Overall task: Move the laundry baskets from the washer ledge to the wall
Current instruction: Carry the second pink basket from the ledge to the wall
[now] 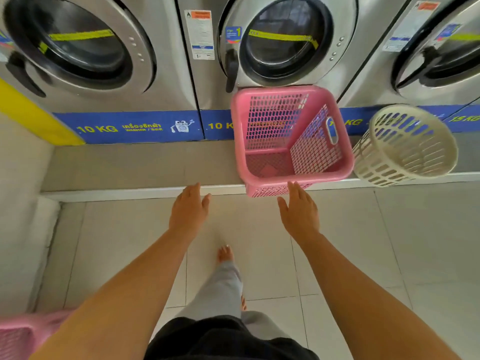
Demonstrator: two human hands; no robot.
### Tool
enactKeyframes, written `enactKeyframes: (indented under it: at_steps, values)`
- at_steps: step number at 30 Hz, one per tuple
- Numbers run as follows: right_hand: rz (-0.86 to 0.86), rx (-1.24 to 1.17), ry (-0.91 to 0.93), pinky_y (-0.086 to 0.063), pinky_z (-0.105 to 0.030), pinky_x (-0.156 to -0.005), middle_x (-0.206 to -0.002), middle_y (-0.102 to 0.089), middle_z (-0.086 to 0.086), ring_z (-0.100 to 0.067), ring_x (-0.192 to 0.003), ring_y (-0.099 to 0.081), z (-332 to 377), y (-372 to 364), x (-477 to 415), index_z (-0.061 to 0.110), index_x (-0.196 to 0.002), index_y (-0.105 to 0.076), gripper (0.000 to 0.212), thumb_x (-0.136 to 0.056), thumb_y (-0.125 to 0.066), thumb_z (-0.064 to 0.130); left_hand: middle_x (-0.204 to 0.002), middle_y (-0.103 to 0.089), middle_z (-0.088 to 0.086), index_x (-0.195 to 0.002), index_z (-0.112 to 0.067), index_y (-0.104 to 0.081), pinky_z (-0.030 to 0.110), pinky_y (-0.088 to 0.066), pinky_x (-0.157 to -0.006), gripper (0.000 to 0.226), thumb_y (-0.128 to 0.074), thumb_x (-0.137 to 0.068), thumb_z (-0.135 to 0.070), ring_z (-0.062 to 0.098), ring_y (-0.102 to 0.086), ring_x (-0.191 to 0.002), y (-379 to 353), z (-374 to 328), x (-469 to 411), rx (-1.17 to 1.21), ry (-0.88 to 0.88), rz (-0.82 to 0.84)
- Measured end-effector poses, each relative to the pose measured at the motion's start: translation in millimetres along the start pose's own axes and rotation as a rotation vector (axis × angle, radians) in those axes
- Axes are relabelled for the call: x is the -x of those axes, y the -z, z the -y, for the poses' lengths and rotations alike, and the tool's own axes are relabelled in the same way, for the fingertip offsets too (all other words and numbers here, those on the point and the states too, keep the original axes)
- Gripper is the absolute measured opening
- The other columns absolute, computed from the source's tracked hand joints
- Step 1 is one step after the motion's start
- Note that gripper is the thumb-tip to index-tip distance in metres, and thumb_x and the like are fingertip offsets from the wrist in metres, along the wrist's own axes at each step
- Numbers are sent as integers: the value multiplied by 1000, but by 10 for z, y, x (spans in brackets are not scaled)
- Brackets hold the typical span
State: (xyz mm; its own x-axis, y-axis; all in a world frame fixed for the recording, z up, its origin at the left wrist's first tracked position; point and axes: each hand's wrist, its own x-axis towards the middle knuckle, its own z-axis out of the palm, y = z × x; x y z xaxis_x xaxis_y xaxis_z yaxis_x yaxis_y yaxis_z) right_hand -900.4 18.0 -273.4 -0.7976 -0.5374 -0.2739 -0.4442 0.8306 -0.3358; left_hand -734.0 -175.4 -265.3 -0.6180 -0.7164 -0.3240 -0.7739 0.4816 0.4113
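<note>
A pink square mesh laundry basket (291, 141) stands empty on the grey washer ledge (130, 165), its near corner overhanging the ledge's white edge. To its right a cream round slotted basket (407, 144) sits on the same ledge, tilted. My right hand (298, 211) is open, fingertips just short of the pink basket's near rim. My left hand (189, 209) is open over the ledge's edge, to the left of the pink basket and apart from it. Another pink basket (18, 333) shows at the bottom left corner, on the floor by the wall.
Three steel front-loading washers (85, 48) stand behind the ledge, doors shut, with a blue 10 KG band below. A pale wall (18, 203) runs down the left side. My bare foot (224, 253) and grey trouser leg are on the tiled floor (389, 242).
</note>
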Motion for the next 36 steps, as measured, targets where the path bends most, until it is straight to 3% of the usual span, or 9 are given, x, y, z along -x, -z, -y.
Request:
enactKeyframes:
  at_steps: [13,19,24,28,31,36]
  values:
    - [-83,-171,-254,-34,-53,-111,-151,-40,-8,-30,-138,-38,-596,465,-1466,11,-144,-36,51,-97,-47,26,-144,-41,20,-145,-3,-32,45,-35,-104,55,-43,-99,-30,37,-41,-129,-180,-1130,-1565,-36,-41,104]
    - [-103,-138,-211,-33,-51,-113,-152,-39,-9,-30,-139,-37,-1063,579,-2289,14,-145,-34,54,-95,-50,27,-137,-44,22,-144,-4,-32,49,-40,-99,55,-46,-98,-32,40,-47,-121,-453,-1423,-1983,7,100,93]
    - [-56,-72,-206,-32,-53,-112,-158,-28,-8,-35,-139,-35,-1489,627,-2974,19,-151,-19,64,-95,-48,30,-143,-36,22,-149,-4,-22,50,-38,-100,64,-49,-97,-29,41,-42,-127,-776,-1650,-2259,84,304,50]
    - [-37,-94,-154,-29,-50,-114,-163,-15,-6,-35,-143,-28,-1771,605,-3421,22,-155,-10,75,-93,-51,29,-150,-28,22,-154,-12,-5,52,-35,-105,76,-51,-95,-29,42,-37,-133,-1020,-1675,-2506,169,445,-21]
    - [2,-159,-146,-36,-53,-106,-164,-8,-7,-33,-145,-27,-1875,515,-3639,26,-155,0,79,-95,-51,32,-148,-33,21,-154,-20,1,56,-38,-101,79,-50,-95,-30,45,-42,-127,-1128,-1611,-2682,151,502,-72]
    - [-32,-243,-68,-48,-52,-89,-160,-24,-6,-37,-132,-45,-2008,369,-3762,32,-153,0,80,-92,-51,26,-135,-46,19,-149,-43,3,57,-48,-86,77,-50,-95,-28,47,-57,-108,-1152,-1462,-2866,121,439,-148]
